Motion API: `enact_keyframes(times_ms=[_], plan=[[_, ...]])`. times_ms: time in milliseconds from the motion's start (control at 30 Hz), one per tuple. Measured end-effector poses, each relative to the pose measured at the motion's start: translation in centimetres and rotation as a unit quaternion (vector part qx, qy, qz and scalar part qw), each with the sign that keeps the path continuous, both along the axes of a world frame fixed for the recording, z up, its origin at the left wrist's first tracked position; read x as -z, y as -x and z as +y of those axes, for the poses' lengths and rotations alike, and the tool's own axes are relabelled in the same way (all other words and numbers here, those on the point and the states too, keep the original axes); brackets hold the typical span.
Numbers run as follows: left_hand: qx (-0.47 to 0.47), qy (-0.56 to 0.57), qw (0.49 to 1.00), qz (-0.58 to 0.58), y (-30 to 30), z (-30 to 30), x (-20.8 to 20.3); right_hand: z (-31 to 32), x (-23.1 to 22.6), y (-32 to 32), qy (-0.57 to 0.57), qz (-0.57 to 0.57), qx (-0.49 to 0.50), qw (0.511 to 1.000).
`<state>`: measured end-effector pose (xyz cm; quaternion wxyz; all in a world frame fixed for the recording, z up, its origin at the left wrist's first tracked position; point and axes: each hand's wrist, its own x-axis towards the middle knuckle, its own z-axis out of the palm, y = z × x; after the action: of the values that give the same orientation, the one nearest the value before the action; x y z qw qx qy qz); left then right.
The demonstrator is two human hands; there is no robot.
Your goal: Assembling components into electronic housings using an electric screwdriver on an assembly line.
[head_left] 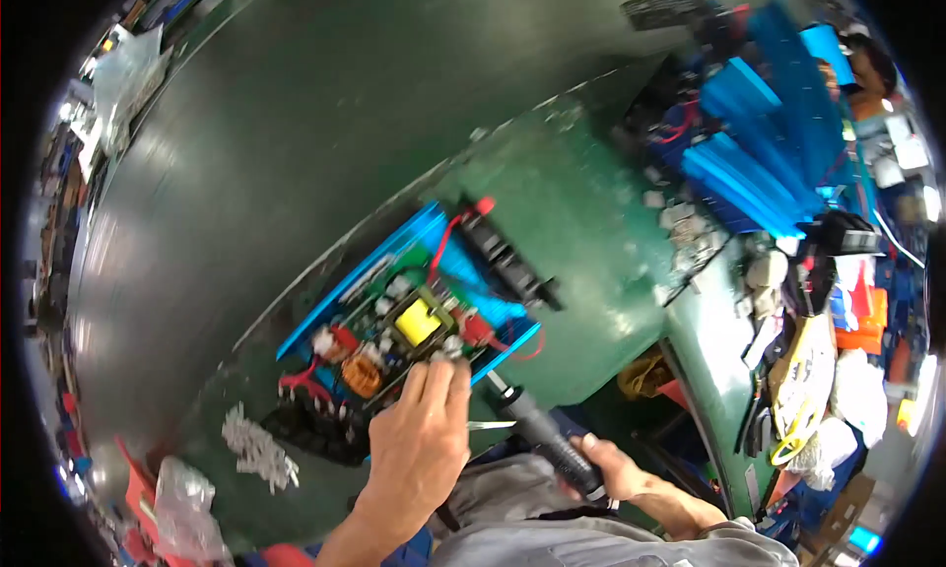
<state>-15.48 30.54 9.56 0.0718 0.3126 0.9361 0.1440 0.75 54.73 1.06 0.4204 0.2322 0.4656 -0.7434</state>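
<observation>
At the near edge of the green bench, a blue open-topped case holds a circuit board with a yellow transformer and a copper coil. The left hand rests fingertips on the board's near edge, fingers together, hiding that corner. The right hand is clamped round a black electric screwdriver; its tip is hard to make out behind the case. White small parts lie left, blurred. Stacked blue cases sit far right.
</observation>
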Motion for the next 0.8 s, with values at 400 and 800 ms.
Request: enact_keyframes(times_ms=[400,800], plan=[[-0.230,-0.113,0.959,0.119,-4.9,-4.6,-3.2,1.1,-2.0,-1.4,-0.144,0.104,0.027,0.984],[-0.540,0.070,0.794,0.271,-16.0,-27.9,10.4,2.3,-5.1,7.7,-0.462,0.372,-0.016,0.805]])
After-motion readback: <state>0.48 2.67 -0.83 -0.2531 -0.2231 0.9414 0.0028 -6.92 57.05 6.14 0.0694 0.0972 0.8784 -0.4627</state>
